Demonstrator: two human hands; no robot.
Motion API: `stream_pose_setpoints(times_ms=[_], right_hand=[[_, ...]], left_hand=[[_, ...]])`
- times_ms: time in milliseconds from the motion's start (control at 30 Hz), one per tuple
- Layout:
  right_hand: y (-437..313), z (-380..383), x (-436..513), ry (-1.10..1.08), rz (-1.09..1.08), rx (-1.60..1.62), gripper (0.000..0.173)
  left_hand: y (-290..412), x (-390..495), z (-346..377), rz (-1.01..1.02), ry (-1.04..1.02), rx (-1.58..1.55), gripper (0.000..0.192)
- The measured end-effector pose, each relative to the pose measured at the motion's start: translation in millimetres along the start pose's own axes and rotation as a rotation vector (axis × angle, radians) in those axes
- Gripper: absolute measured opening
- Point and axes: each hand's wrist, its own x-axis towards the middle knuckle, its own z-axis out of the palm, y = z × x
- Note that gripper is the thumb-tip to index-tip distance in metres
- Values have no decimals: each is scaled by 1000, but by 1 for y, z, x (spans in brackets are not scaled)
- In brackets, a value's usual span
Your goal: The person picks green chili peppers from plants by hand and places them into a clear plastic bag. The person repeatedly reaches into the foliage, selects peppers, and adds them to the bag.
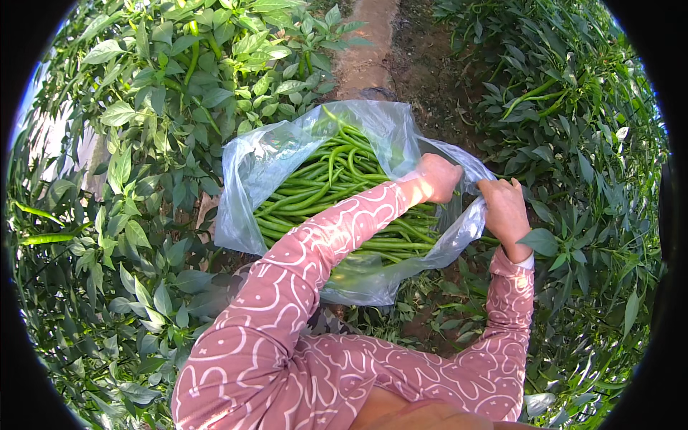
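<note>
Long green chili peppers [317, 193] lie heaped in a wide-mouthed translucent plastic bag [242, 177] before me. My left arm reaches across the heap, and my left hand [439, 177] is bent inside the right part of the bag's mouth. Its fingers point down and away, so what they hold or touch is hidden. Just to the right, my right hand [504, 207] pinches the bag's right rim between thumb and fingers. The rim's plastic is bunched there, while the left and far sides of the mouth spread wide.
Leafy pepper plants [161, 107] crowd the left side, some bearing hanging green peppers. More pepper plants [580, 161] stand close on the right, their leaves near my right wrist. Beyond the bag runs a bare soil path [368, 48].
</note>
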Motion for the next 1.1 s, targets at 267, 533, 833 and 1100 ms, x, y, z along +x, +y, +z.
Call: stream_pose_setpoints(times_ms=[267, 533, 833, 1100], right_hand=[[-3, 45, 12, 138, -103, 139, 12], [18, 59, 6, -82, 40, 190, 15], [0, 64, 13, 74, 46, 621, 22], [5, 90, 20, 236, -9, 344, 12]], left_hand=[[-7, -5, -6, 96, 105, -100, 27], [-9, -9, -10, 82, 201, -67, 22], [-6, -10, -7, 86, 127, -65, 29], [3, -24, -15, 24, 234, -57, 25]])
